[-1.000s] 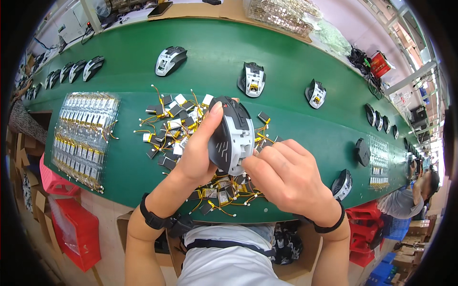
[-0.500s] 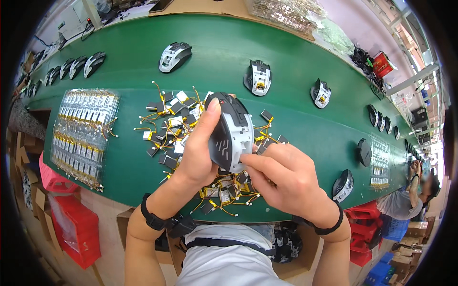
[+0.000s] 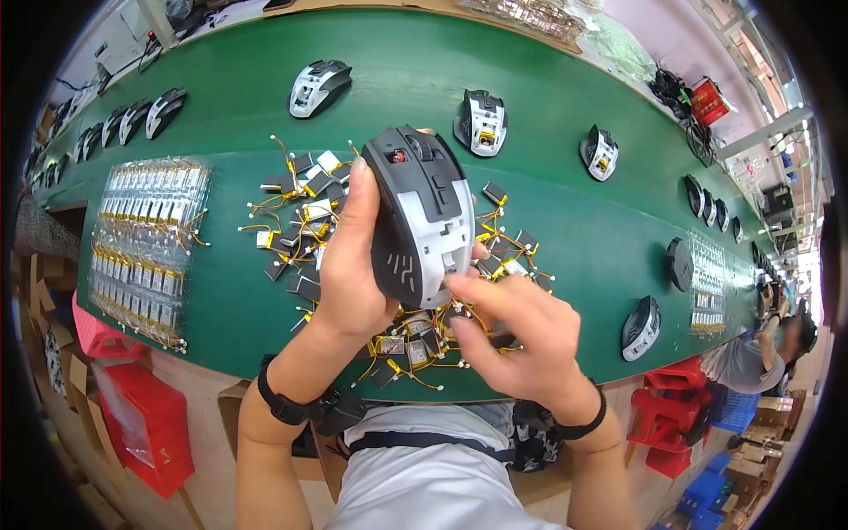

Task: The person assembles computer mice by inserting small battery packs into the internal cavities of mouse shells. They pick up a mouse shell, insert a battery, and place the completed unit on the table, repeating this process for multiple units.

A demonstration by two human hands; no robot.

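My left hand [image 3: 349,265] grips a black and grey computer mouse [image 3: 420,212], held upside down above the green belt [image 3: 565,230]. My right hand [image 3: 517,331] is just below the mouse's near end, its fingertips touching the grey underside. Whether those fingers pinch a small part I cannot tell. Under both hands lies a loose heap of small flat batteries with yellow wires [image 3: 305,212].
Clear trays of batteries [image 3: 141,247] lie at the left. Several upturned mice stand along the belt, among them one [image 3: 318,87], another [image 3: 481,119] and a third [image 3: 601,150]. Red bins [image 3: 141,424] stand by the left edge. Another person [image 3: 768,344] works at the right.
The mouse has been lifted and turned closer to the camera. My right hand has slid down from its side to the near end of its underside.
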